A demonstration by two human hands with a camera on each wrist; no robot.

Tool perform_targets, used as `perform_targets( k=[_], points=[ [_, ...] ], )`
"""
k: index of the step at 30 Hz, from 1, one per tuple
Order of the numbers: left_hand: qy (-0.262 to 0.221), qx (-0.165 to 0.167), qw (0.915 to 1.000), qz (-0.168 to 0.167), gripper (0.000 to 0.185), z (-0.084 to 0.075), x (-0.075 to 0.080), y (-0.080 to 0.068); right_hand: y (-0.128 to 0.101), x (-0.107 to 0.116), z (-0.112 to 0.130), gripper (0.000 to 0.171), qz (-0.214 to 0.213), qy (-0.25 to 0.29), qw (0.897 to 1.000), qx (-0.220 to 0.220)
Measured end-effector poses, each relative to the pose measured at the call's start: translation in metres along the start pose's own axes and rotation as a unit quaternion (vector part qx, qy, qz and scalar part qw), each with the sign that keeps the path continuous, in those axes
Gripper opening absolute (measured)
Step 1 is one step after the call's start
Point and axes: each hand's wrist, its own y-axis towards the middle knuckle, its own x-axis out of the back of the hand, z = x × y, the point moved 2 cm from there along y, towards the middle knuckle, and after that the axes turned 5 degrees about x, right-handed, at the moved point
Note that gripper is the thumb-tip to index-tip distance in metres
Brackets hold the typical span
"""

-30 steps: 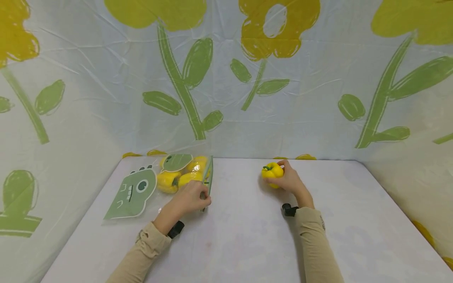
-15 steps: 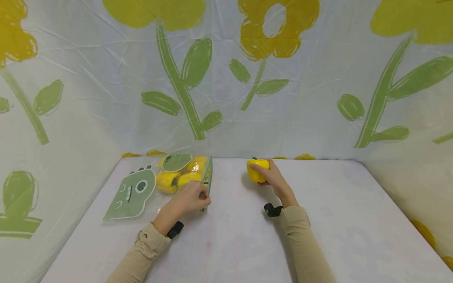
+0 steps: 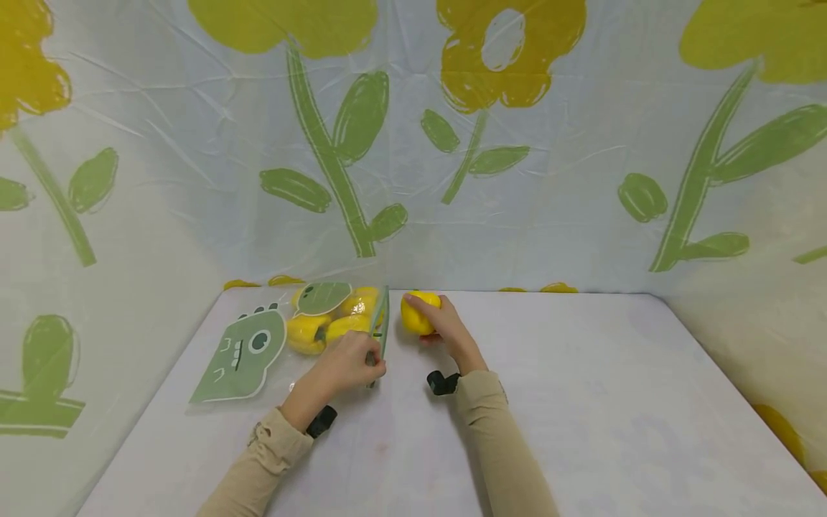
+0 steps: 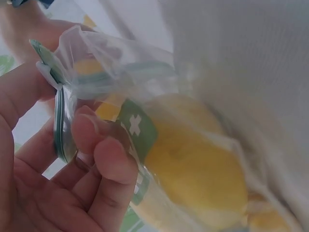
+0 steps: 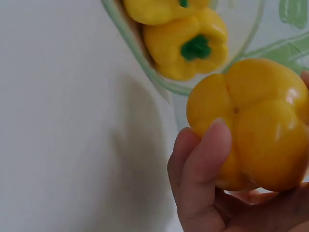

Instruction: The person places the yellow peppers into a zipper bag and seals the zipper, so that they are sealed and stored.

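Observation:
My left hand (image 3: 349, 361) pinches the green-edged mouth of a clear zip bag (image 3: 257, 352) printed with a green cartoon monster. Several yellow bell peppers (image 3: 306, 333) lie inside the bag, seen through its plastic. In the left wrist view, thumb and fingers (image 4: 116, 159) hold the bag's rim, with a yellow pepper (image 4: 198, 164) close behind it. My right hand (image 3: 452, 334) grips another yellow bell pepper (image 3: 420, 313) just right of the bag's mouth. The right wrist view shows this pepper's bottom towards the camera, and the bag's open mouth (image 5: 140, 53) with peppers in it beyond.
A white tabletop (image 3: 614, 402) spreads under both arms. Behind it hangs a pale cloth (image 3: 568, 215) printed with yellow flowers and green stems, which also rises at both sides. A small black camera (image 3: 442, 383) sits at the right wrist.
My right hand has carried the yellow bell pepper leftwards to beside the bag's mouth, turning it on the way. The left hand and the bag have stayed in place.

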Motion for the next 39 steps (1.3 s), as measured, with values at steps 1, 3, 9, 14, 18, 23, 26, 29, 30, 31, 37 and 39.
perform_targets(
  k=[1, 3, 9, 14, 18, 23, 26, 29, 30, 31, 37, 39],
  points=[
    [0.002, 0.002, 1.0, 0.001, 0.021, 0.0, 0.0, 0.0, 0.0, -0.004, -0.003, 0.074, 0.001, 0.001, 1.0, -0.002],
    [0.005, 0.005, 1.0, 0.002, 0.021, -0.001, 0.0, 0.0, 0.001, -0.011, -0.007, 0.073, 0.0, -0.001, 1.0, -0.006],
    [0.015, 0.009, 0.9999, 0.0, 0.022, -0.001, 0.001, 0.002, -0.001, -0.024, -0.009, 0.075, 0.002, -0.039, 0.999, -0.014],
    [0.012, -0.008, 0.9998, -0.011, 0.021, 0.0, 0.002, 0.003, -0.003, -0.027, -0.006, 0.08, 0.037, -0.034, 0.999, -0.013],
    [0.016, -0.035, 0.9988, -0.03, 0.021, 0.002, 0.002, 0.005, -0.003, -0.027, -0.004, 0.073, 0.071, -0.005, 0.997, -0.007],
    [0.02, -0.071, 0.9964, -0.042, 0.021, 0.005, 0.001, 0.006, -0.001, -0.028, -0.006, 0.057, 0.101, 0.029, 0.994, -0.007],
    [0.02, -0.084, 0.9951, -0.048, 0.021, 0.006, 0.001, 0.005, -0.001, -0.03, -0.007, 0.053, 0.112, 0.038, 0.993, -0.009],
    [0.021, -0.091, 0.994, -0.057, 0.021, 0.006, 0.001, 0.005, -0.001, -0.034, -0.007, 0.052, 0.122, 0.051, 0.991, -0.006],
    [0.022, -0.093, 0.9937, -0.058, 0.021, 0.005, 0.001, 0.005, -0.002, -0.036, -0.007, 0.051, 0.126, 0.059, 0.99, -0.004],
    [0.023, -0.094, 0.9936, -0.059, 0.021, 0.005, 0.001, 0.005, -0.003, -0.038, -0.006, 0.05, 0.13, 0.067, 0.989, -0.003],
    [0.02, -0.089, 0.9944, -0.052, 0.02, 0.004, 0.002, 0.004, -0.007, -0.046, -0.002, 0.048, 0.147, 0.083, 0.986, 0.005],
    [0.016, -0.087, 0.9949, -0.048, 0.02, 0.004, 0.002, 0.004, -0.008, -0.046, -0.001, 0.047, 0.148, 0.081, 0.986, 0.012]
  ],
)
